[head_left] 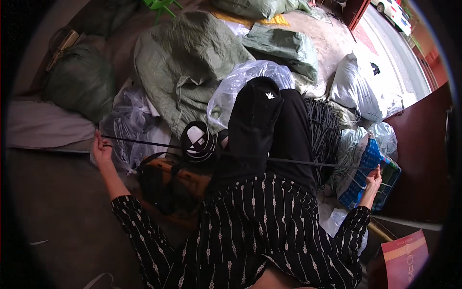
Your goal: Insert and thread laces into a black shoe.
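A long, thin black cord (308, 163) runs nearly straight across my lap, stretched between my two hands. Out at the left, my left hand (101, 149) pinches one end, fingers closed. My right hand (374, 177), also closed, grips the other end at the right, in front of a blue patterned bag (360, 166). Beside my right knee hangs a thick bundle of black cords (321, 125). Pale cords (347, 149) lie between that bundle and the blue bag.
Large green woven sacks (192, 53) and a clear plastic bag (224, 98) lie beyond my knees. Clear plastic (130, 118) sits near my left hand. A white sack (358, 86) stands by the doorway, a brown panel (423, 159) at the right. A red booklet (405, 260) lies lower right.
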Tool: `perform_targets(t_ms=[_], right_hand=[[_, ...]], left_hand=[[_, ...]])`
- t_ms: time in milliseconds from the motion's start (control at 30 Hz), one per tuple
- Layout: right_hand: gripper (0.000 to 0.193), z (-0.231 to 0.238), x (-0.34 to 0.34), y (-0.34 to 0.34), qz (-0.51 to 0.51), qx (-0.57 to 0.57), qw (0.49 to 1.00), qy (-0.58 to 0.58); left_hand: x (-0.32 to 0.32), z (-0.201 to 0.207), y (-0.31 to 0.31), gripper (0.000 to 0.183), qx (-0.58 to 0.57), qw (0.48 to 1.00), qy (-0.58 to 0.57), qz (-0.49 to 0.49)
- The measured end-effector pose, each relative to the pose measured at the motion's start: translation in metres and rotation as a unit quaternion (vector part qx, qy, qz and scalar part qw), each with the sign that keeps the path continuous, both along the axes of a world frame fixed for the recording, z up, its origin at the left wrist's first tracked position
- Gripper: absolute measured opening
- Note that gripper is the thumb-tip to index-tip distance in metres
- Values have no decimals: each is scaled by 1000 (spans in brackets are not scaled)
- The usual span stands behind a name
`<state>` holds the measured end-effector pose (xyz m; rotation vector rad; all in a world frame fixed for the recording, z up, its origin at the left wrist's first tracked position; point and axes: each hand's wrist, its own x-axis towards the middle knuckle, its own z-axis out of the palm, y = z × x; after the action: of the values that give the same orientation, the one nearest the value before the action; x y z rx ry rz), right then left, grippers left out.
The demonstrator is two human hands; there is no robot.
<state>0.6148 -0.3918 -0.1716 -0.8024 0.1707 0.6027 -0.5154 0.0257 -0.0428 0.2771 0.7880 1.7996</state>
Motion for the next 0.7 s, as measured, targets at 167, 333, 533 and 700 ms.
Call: perform_targets(t_ms=[167, 333, 533, 700], right_hand=[[34, 8, -3, -16, -85, -46, 995, -37], [33, 39, -108, 77, 114, -204, 945, -229], [13, 145, -313, 210, 41, -268, 460, -845], [16, 183, -430, 242, 354, -154, 612, -690]], left_hand=[[-38, 15, -31, 33, 81, 996, 46, -6], [97, 15, -25, 31, 8, 960, 274, -49], [356, 21, -36, 16, 170, 549, 810, -114], [472, 32, -68, 9, 306, 661, 669, -146]])
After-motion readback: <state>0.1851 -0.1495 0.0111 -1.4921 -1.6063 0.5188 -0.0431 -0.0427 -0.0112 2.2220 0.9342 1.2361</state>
